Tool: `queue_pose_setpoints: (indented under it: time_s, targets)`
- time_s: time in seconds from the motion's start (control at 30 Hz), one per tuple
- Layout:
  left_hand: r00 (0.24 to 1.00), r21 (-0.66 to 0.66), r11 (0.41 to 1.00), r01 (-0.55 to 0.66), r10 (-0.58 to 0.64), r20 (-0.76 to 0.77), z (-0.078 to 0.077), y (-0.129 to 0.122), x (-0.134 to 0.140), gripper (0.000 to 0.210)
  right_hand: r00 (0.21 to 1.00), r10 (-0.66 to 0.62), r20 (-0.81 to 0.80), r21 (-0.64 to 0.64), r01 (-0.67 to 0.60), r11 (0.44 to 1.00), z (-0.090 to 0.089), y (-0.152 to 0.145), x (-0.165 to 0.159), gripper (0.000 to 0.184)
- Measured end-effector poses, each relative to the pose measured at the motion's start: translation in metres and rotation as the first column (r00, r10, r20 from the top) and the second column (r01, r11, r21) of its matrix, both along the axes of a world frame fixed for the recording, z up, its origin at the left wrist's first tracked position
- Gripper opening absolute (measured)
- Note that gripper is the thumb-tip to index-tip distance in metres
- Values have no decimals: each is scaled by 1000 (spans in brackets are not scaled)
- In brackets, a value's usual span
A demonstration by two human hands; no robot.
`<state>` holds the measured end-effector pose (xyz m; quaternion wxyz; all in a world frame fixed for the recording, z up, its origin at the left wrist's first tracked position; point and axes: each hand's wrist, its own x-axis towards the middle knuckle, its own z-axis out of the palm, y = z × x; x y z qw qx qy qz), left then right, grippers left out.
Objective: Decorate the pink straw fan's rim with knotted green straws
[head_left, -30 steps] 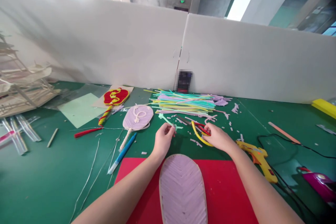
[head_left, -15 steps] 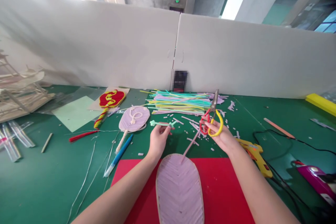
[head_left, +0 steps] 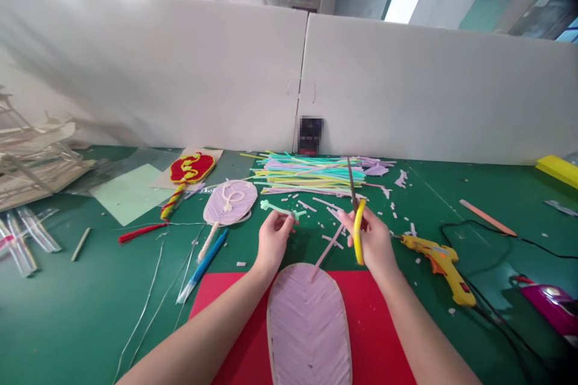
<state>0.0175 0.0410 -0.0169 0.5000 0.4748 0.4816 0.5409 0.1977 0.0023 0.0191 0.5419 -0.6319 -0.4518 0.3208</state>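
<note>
Smooth green table (head_left: 81,325), slender-bladed scissors (head_left: 358,233)

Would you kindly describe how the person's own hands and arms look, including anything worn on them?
The left hand and right hand are bare, with no gloves. The forearms are uncovered as far as the picture shows, with no sleeves, watch or bracelet in view. No clear markings show, and the fingers are too small to rule out a thin ring.

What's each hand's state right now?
Left hand: closed, holding a mint-green strip.
Right hand: closed, holding yellow-handled scissors, apparently a lilac strip too.
</note>
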Motion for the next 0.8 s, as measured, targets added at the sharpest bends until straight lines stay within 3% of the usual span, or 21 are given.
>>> queue_pose_setpoints:
  time_s: [0.17, 0.37, 0.5, 0.67, 0.8]
  targets:
    - [997, -22, 997, -72, 72, 20, -1, -1, 0, 21, 974, -71, 217, 62, 59, 996, -10, -9, -9, 35]
    - [997, -100, 994, -33, 40, 67, 6, -10, 4, 24, 982, 2, 187, 44, -11, 999, -12, -10, -15, 31]
    - [995, -104, 995, -13, 23, 95, 22, -5, -1, 24, 991, 80, 110, -43, -75, 996, -10, -12, -22, 37]
    - [993, -52, 998, -31, 36, 116, 49, 3, -9, 24, 989, 51, 139, -115, -35, 993, -10, -10, -22, 38]
    - [983, -49, 999, -1, 10, 183, 61, -1, -9, 23, 1000, 15, -2, -262, -15, 965, -16, -7, -17, 45]
